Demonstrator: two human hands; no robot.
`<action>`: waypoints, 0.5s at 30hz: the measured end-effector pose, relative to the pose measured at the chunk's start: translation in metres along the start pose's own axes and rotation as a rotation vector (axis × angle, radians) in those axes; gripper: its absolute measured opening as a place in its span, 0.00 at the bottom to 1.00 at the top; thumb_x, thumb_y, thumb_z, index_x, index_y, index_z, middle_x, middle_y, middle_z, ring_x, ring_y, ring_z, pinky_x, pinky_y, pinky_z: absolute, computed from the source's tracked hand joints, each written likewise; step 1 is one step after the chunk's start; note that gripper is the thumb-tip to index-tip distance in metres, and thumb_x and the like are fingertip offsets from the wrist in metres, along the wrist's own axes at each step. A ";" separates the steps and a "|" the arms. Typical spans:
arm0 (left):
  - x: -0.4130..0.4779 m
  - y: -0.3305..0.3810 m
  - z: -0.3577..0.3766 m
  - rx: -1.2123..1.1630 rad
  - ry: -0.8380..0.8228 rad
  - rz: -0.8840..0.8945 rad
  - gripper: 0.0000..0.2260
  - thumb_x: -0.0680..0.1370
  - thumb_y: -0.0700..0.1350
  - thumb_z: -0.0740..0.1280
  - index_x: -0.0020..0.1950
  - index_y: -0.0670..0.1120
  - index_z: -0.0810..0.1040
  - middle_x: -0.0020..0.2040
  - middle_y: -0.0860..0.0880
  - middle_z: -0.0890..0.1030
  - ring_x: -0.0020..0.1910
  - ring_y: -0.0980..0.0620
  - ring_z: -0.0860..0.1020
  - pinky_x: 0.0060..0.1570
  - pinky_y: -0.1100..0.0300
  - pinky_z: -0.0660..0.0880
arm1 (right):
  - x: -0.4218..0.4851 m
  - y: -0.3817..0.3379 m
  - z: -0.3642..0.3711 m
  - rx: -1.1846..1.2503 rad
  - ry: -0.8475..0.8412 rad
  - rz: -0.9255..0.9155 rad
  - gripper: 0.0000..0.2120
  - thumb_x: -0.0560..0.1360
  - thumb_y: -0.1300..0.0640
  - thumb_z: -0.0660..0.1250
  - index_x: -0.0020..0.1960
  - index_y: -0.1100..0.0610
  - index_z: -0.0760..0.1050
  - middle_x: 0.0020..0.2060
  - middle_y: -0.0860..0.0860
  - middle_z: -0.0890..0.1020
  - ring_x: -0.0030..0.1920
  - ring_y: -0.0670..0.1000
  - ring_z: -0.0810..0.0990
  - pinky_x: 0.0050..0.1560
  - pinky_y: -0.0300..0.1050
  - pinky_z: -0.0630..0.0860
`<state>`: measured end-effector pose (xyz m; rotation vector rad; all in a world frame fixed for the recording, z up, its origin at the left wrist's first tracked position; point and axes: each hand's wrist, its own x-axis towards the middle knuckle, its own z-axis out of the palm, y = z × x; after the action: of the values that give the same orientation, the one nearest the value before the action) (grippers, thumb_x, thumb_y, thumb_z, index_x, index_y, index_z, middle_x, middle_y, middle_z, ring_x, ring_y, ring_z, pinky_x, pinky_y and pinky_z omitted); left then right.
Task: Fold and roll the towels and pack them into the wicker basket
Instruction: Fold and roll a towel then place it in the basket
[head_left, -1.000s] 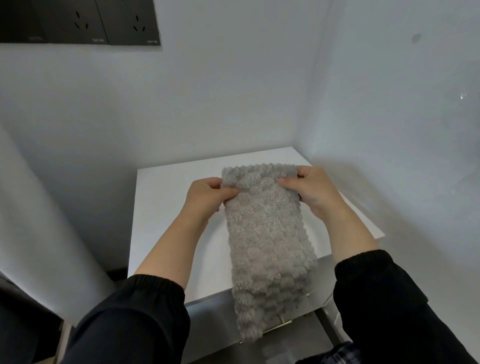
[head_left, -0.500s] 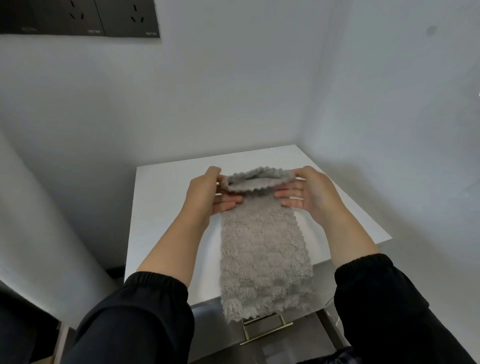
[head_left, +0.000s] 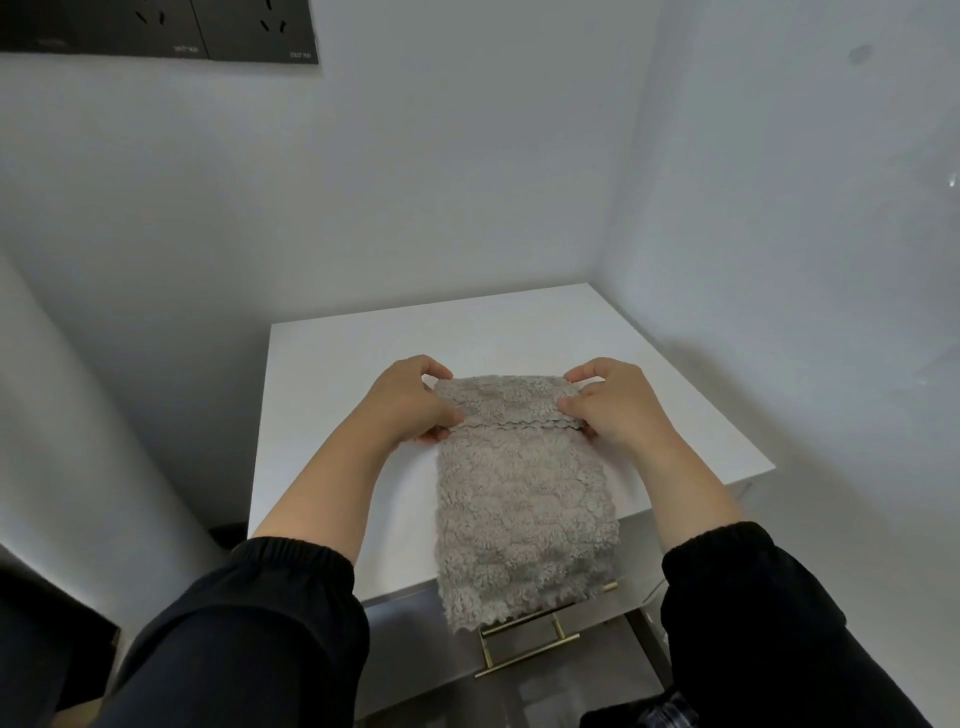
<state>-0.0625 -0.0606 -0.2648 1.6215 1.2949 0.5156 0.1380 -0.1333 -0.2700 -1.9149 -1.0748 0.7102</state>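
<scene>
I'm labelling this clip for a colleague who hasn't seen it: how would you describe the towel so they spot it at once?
Find the white tabletop in the corner of the pale walls. Along its middle lies a narrow grey fluffy towel, its near end hanging over the front edge above a brass drawer handle. It is the only fabric there, its scalloped far end rolled between the left hand and right hand.

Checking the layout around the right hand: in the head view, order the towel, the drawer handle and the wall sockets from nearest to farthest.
1. Towel: held by the right hand.
2. Drawer handle: below, at the table front.
3. Wall sockets: top left, farthest.
</scene>
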 end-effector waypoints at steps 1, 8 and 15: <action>0.001 -0.001 0.000 0.056 -0.003 0.011 0.19 0.72 0.33 0.71 0.60 0.44 0.72 0.33 0.45 0.76 0.26 0.51 0.76 0.26 0.63 0.73 | 0.002 0.002 0.002 -0.040 0.002 -0.015 0.13 0.71 0.66 0.72 0.53 0.58 0.76 0.31 0.52 0.76 0.30 0.48 0.73 0.31 0.39 0.69; 0.004 -0.004 -0.002 0.182 -0.088 0.066 0.21 0.71 0.35 0.73 0.63 0.43 0.74 0.36 0.45 0.79 0.29 0.52 0.76 0.30 0.63 0.76 | 0.012 0.006 0.004 -0.280 -0.050 -0.072 0.23 0.71 0.63 0.73 0.64 0.58 0.73 0.33 0.50 0.72 0.38 0.50 0.74 0.39 0.41 0.67; 0.003 -0.007 -0.010 0.082 -0.089 0.023 0.13 0.76 0.49 0.69 0.56 0.43 0.77 0.29 0.47 0.77 0.22 0.56 0.73 0.24 0.67 0.70 | 0.012 -0.001 -0.003 -0.404 -0.154 -0.056 0.26 0.72 0.60 0.72 0.69 0.59 0.70 0.40 0.51 0.75 0.43 0.52 0.75 0.39 0.38 0.68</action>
<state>-0.0725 -0.0542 -0.2669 1.7089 1.2466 0.4039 0.1459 -0.1235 -0.2681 -2.1825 -1.4502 0.6539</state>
